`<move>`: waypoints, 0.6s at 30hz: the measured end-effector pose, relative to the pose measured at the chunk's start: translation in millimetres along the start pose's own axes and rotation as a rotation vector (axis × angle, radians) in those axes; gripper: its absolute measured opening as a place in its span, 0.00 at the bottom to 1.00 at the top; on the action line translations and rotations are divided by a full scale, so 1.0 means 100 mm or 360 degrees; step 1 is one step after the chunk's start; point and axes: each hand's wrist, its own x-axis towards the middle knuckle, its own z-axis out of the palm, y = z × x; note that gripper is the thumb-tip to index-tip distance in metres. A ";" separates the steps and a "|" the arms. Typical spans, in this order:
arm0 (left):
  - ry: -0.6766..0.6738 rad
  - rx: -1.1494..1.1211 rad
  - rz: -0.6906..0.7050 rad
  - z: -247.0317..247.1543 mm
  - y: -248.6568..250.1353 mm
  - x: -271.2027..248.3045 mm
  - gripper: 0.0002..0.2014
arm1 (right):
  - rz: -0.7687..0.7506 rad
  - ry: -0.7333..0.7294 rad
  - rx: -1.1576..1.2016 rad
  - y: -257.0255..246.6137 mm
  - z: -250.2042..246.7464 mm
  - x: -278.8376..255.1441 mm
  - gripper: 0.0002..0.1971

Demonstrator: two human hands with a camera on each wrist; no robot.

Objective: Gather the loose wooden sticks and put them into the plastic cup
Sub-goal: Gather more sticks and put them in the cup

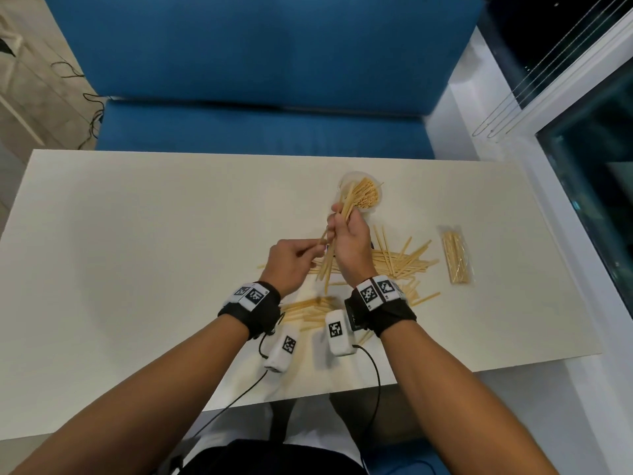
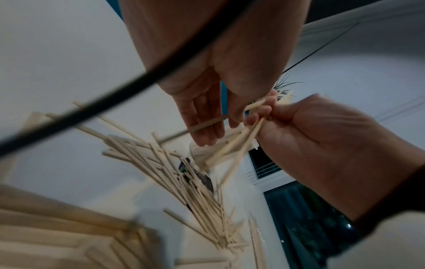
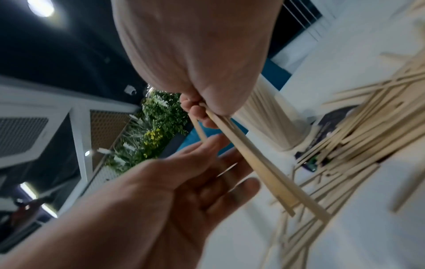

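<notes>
- Near worktop point(image 1: 137, 269) edge: loose sticks point(image 1: 404, 260).
- Right hand point(image 1: 349, 241) gripping stick bundle point(image 1: 329, 265); left hand point(image 1: 289, 262) relaxed, steadying.
- Next: bundle into plastic cup point(image 1: 361, 195), probably.

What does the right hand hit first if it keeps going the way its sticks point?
Probably the plastic cup: the right hand aims its bundle of sticks toward the rim, though depth is unclear.
</notes>
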 end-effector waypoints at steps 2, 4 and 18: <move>-0.0025 -0.0058 -0.0038 0.06 0.04 0.01 0.09 | 0.0076 0.0012 0.0164 -0.03 0.04 0.01 0.11; -0.0011 -0.0192 -0.0109 0.10 0.05 0.00 0.10 | 0.0149 0.0054 0.0240 -0.03 0.08 0.01 0.11; -0.0139 -0.0306 -0.0410 0.20 0.17 0.00 0.10 | 0.0197 0.0089 -0.0282 0.09 0.20 -0.07 0.08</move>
